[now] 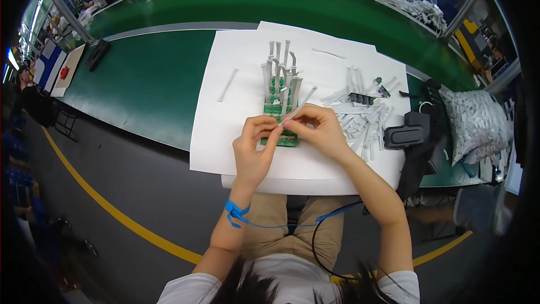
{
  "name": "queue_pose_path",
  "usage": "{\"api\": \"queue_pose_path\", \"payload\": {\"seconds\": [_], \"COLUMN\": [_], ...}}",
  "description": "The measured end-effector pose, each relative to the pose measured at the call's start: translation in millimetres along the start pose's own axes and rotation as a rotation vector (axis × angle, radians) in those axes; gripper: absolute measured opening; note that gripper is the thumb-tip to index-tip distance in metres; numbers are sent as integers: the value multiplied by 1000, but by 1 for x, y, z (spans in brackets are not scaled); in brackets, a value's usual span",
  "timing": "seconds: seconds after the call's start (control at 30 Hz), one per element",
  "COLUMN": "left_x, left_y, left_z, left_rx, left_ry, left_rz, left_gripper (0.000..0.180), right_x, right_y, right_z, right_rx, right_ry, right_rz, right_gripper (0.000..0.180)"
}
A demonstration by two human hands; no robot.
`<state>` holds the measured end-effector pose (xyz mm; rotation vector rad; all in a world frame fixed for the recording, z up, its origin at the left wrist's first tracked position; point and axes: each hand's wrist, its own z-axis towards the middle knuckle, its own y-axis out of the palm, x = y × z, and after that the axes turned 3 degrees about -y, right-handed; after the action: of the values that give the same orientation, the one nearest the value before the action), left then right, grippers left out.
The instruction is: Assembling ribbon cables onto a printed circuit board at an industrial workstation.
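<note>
A green circuit board panel lies on white paper in front of me, with several short white flat ribbon cables standing up from its far part. Over the panel's near part, both my hands meet at one white ribbon cable, which slants up to the right. My left hand pinches near its lower end, thumb and forefinger together. My right hand grips the same cable just above, with fingers closed round it. The fingertips hide the cable's lower end, so I cannot tell whether it touches the board.
Loose ribbon cables are heaped right of the panel, beside small dark connectors. A black device and a bag of white parts stand farther right. A blue wrist strap with a cord circles my left wrist. Single cables lie on the paper.
</note>
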<state>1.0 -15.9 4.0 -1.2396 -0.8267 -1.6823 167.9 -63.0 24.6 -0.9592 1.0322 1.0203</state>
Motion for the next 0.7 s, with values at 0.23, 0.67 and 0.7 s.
{"api": "queue_pose_path", "payload": {"seconds": [0.23, 0.67, 0.7], "left_x": [0, -2, -2], "left_y": [-2, -3, -2], "left_z": [1, 1, 1], "left_rx": [-3, 34, 62], "left_ry": [15, 31, 40], "left_rz": [-34, -23, -52], "left_gripper": [26, 17, 16], "right_x": [2, -1, -1], "right_y": [0, 1, 0], "right_z": [-1, -4, -4], "right_rx": [-19, -56, -56], "right_ry": [35, 86, 88], "right_rz": [-1, 159, 160], "right_gripper": [12, 16, 16]}}
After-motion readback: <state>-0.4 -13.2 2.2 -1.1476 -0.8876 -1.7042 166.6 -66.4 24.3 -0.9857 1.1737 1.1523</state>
